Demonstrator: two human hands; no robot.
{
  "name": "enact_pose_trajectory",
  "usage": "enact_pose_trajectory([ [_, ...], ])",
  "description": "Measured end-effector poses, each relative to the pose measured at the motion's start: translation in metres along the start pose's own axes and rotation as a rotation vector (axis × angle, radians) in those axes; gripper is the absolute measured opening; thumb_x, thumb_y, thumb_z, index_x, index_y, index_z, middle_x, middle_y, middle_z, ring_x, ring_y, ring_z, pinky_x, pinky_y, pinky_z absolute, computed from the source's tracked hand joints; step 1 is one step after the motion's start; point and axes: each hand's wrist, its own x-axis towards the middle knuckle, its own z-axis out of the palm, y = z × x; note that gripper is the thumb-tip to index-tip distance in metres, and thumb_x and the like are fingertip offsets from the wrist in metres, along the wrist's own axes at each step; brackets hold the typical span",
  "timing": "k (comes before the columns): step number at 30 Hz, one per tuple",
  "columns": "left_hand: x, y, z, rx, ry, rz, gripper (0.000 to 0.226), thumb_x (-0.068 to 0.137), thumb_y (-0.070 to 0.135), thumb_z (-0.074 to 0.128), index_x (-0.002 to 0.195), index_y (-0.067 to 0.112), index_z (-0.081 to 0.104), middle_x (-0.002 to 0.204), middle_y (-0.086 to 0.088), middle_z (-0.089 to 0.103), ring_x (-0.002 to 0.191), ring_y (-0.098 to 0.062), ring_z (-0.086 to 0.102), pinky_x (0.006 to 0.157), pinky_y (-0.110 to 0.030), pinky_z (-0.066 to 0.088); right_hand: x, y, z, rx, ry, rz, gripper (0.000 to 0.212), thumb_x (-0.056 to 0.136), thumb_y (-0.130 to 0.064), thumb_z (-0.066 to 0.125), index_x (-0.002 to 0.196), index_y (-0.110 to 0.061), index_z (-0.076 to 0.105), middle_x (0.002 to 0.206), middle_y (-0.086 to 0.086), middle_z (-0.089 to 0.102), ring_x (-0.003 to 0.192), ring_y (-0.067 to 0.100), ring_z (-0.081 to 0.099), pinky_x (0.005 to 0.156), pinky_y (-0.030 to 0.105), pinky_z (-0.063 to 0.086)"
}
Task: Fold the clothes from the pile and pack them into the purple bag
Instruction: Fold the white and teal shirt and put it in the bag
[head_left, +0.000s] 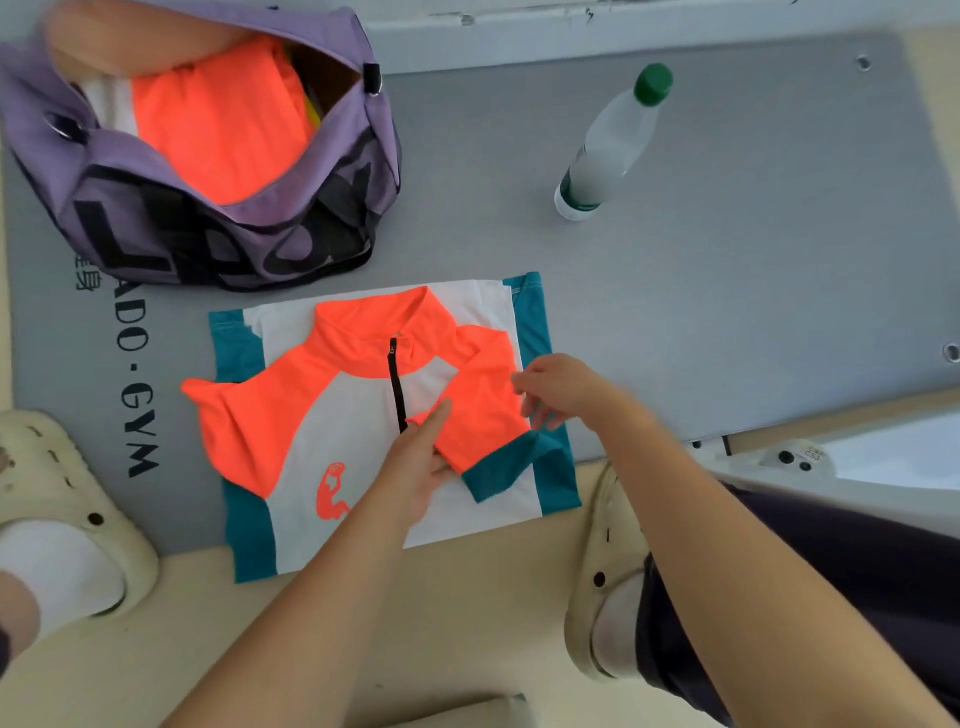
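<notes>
A white, orange and teal zip-neck shirt (332, 431) lies flat on the grey gym mat (727, 286), its front up. Its right sleeve (483, 415) is folded in over the chest. My left hand (415, 467) rests flat on the shirt with fingers straight, pressing down the edge of that sleeve. My right hand (556, 389) hovers at the sleeve's shoulder side with fingers loosely spread; whether it touches the cloth is unclear. The purple bag (218, 223) stands open at the top left, with folded orange and white clothes (218, 130) inside.
A clear plastic bottle with a green cap (608, 145) lies on the mat to the right of the bag. Cream clogs sit at the left (67, 519) and at the lower right (608, 571) of the shirt. The floor beyond the mat is beige.
</notes>
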Motion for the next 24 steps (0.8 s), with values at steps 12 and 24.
enact_pose_trajectory([
  [12,0.023,0.009,-0.023,0.451,0.228,0.255,0.017,0.095,0.019,0.056,0.111,0.024,0.061,0.107,0.004,0.068,0.105,-0.023,0.065,0.095,-0.046,0.052,0.007,0.073,0.032,-0.465,-0.040,0.060,0.033,0.077,-0.041,0.075,0.074,-0.013,0.058,0.068,0.006,0.071,0.050,0.015,0.060,0.057,0.026,0.048],
  [24,0.025,0.004,-0.039,0.510,0.197,0.326,0.038,0.090,0.001,0.058,0.118,0.027,0.058,0.111,0.004,0.070,0.104,-0.019,0.067,0.093,-0.052,0.053,0.045,0.011,0.026,-0.241,0.405,-0.400,0.052,0.089,-0.020,0.063,0.136,-0.029,0.044,0.108,0.006,0.049,0.089,0.020,0.057,0.081,0.034,0.048],
])
